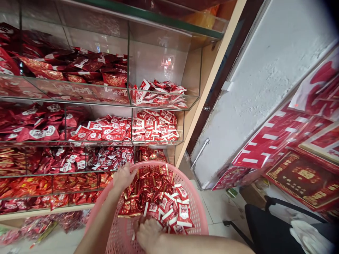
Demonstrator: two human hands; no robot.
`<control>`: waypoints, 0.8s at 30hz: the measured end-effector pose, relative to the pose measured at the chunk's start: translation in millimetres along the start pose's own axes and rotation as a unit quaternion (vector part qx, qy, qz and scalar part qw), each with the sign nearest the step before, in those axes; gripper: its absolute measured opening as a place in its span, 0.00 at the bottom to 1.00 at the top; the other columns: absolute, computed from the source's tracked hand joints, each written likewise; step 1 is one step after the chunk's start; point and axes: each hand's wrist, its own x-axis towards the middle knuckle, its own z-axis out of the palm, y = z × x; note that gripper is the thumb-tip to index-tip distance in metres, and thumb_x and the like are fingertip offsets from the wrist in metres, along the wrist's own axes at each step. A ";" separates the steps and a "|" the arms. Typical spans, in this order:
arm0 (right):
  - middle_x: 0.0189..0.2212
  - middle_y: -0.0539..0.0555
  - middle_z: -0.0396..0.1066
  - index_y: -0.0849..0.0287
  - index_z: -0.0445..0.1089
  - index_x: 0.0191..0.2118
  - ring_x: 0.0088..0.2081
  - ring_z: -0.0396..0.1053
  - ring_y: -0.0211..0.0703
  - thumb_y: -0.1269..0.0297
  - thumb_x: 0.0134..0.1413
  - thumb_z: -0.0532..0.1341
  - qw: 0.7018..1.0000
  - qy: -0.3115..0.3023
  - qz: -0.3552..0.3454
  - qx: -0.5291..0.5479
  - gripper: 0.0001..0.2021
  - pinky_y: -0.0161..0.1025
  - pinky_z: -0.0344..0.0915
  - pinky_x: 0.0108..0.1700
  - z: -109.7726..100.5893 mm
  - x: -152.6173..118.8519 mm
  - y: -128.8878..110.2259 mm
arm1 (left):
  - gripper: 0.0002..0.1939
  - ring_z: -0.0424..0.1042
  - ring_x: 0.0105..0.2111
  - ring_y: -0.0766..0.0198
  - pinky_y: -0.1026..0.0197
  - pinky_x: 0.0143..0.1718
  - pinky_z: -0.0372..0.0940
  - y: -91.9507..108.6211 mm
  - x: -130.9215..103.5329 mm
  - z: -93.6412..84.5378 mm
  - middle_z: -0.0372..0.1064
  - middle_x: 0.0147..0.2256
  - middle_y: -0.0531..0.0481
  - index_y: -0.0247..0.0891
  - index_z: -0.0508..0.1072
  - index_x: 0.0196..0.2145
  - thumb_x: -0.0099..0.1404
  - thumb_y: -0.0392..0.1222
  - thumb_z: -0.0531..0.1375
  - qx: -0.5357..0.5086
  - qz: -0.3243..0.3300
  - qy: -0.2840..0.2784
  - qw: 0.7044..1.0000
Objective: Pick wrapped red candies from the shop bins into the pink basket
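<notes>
A pink plastic basket (194, 197) with perforated walls stands before the shelves, holding many small wrapped packets. Dark red packets with gold edges (148, 183) fill its far side, and red-and-white packets (182, 211) lie on its right and near side. My left hand (124, 179) is closed over the basket's far left rim, thumb toward the inside. Down inside the basket is my right hand (148, 231), fingers curled at the near edge of the red-and-white packets. Its fingertips are blurred and partly hidden, so what they hold does not show.
Glass-fronted shelves (97, 102) with divided compartments of red packets rise ahead. A wooden side panel (203, 84) and a white wall (254, 70) bound them. At right are a black chair (261, 225) and hanging red packaging (265, 144). Bagged goods (39, 227) lie beneath the shelves.
</notes>
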 end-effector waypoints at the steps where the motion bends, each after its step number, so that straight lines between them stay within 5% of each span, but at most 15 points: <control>1: 0.30 0.64 0.73 0.67 0.67 0.42 0.31 0.72 0.49 0.78 0.45 0.57 1.000 -0.009 -0.009 0.005 0.15 0.40 0.65 0.27 -0.2 0.2 0.6 | 0.23 0.68 0.43 0.53 0.57 0.39 0.60 -0.2 -0.1 0.4 0.71 0.42 0.40 0.36 0.62 0.46 0.61 0.54 0.46 0.000 0.002 0.002 1.000; 6: 0.29 0.61 0.72 0.66 0.67 0.39 0.32 0.71 0.49 0.74 0.41 0.61 0.996 -0.051 -0.067 0.010 0.15 0.41 0.66 0.29 -3.5 -1.2 5.2 | 0.23 0.68 0.44 0.52 0.56 0.39 0.60 -0.8 -0.6 1.0 0.71 0.41 0.40 0.37 0.61 0.47 0.61 0.54 0.46 -0.001 0.006 0.003 1.000; 14: 0.36 0.63 0.70 0.66 0.61 0.48 0.33 0.71 0.51 0.61 0.35 0.66 0.996 -0.030 -0.073 0.029 0.30 0.44 0.68 0.30 -25.4 -8.4 13.9 | 0.24 0.67 0.45 0.52 0.57 0.40 0.60 -1.1 -0.4 1.5 0.71 0.41 0.40 0.37 0.61 0.48 0.61 0.55 0.45 0.007 0.002 0.000 1.000; 19: 0.39 0.64 0.69 0.66 0.61 0.48 0.34 0.72 0.49 0.72 0.42 0.61 1.000 0.016 -0.024 0.008 0.23 0.42 0.68 0.29 -53.2 -10.1 43.5 | 0.24 0.66 0.46 0.51 0.56 0.40 0.60 -1.6 0.6 5.2 0.71 0.40 0.40 0.36 0.62 0.48 0.61 0.54 0.46 0.009 -0.003 0.010 1.000; 24: 0.36 0.64 0.70 0.67 0.65 0.43 0.34 0.72 0.49 0.78 0.47 0.55 1.000 -0.004 0.010 -0.020 0.15 0.42 0.68 0.28 -46.5 -4.8 58.5 | 0.24 0.67 0.45 0.51 0.55 0.40 0.60 -2.8 1.2 6.7 0.71 0.40 0.39 0.36 0.62 0.48 0.61 0.55 0.46 0.003 0.002 0.013 1.000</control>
